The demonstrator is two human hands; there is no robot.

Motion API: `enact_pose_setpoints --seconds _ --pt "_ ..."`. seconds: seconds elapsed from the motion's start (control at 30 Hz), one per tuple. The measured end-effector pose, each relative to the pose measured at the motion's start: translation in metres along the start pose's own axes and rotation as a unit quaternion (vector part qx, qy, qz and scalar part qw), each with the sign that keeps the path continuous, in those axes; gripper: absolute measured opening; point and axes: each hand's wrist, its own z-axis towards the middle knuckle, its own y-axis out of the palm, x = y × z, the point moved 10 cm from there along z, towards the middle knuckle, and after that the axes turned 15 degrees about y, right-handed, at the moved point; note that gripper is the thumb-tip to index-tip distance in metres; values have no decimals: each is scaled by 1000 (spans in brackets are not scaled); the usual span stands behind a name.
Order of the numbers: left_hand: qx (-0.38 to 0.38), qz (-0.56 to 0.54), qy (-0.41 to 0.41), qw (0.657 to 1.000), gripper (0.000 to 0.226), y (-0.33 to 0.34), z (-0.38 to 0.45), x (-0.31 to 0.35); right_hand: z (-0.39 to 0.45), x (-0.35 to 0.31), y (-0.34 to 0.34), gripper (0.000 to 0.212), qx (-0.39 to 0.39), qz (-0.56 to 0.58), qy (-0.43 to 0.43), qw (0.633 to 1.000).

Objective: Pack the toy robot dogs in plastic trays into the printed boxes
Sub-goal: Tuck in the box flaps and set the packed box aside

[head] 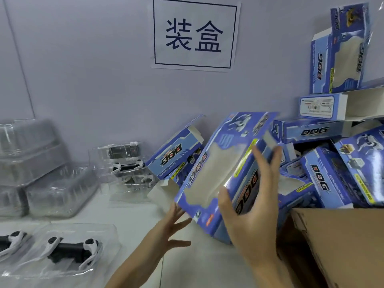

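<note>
Two bare hands worked a blue printed box point(220, 173) above the white table point(197, 256) at a packing station. Beside the cardboard carton point(342, 242), the right hand point(249, 206) gripped the box, thumb on its window face and fingers spread along its side. The left hand point(174, 225) reached up with fingers fanned apart, tips touching the box's lower corner. Through the window the box looked empty, so packing of this unit appeared not yet begun. Left of the held box, a toy robot dog in its clear plastic tray point(68, 250) lay on the table unpacked, with a second partly visible at the frame edge and more trayed dogs point(126, 169) stacked nearer the wall. Right of the held box, a heap of printed boxes point(336, 173) rose above the carton; whether any held a dog could not be told
</note>
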Motion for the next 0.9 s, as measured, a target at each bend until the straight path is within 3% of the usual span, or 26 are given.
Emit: enact_pose_setpoints --seconds 0.07,0.17,0.27,0.37,0.43,0.53,0.73,0.83,0.9 --pt "58 -39 -46 997 54 -13 2 -19 -16 11 10 92 -63 -8 5 998" --pt "55 -89 -78 991 72 -11 -4 -38 -27 35 18 105 -130 -2 25 991" --pt "38 -49 -77 995 81 -12 -4 -40 -24 55 23 120 -189 -37 54 980" --pt "17 30 -25 999 84 -15 1 -23 -20 74 21 124 -215 -42 121 968" --pt "-30 87 20 996 71 -7 -2 -13 -22 86 25 117 -254 9 157 954" --pt "-51 119 38 991 84 -3 -6 -11 -31 104 36 111 -315 31 203 927" --pt "-96 147 95 980 105 0 -11 4 -24 117 27 81 -250 32 275 928" --pt "-96 165 111 975 106 6 -13 11 -32 118 35 61 -285 22 296 912" --pt "-91 194 118 970 101 6 -15 19 -38 118 38 64 -298 29 302 905"
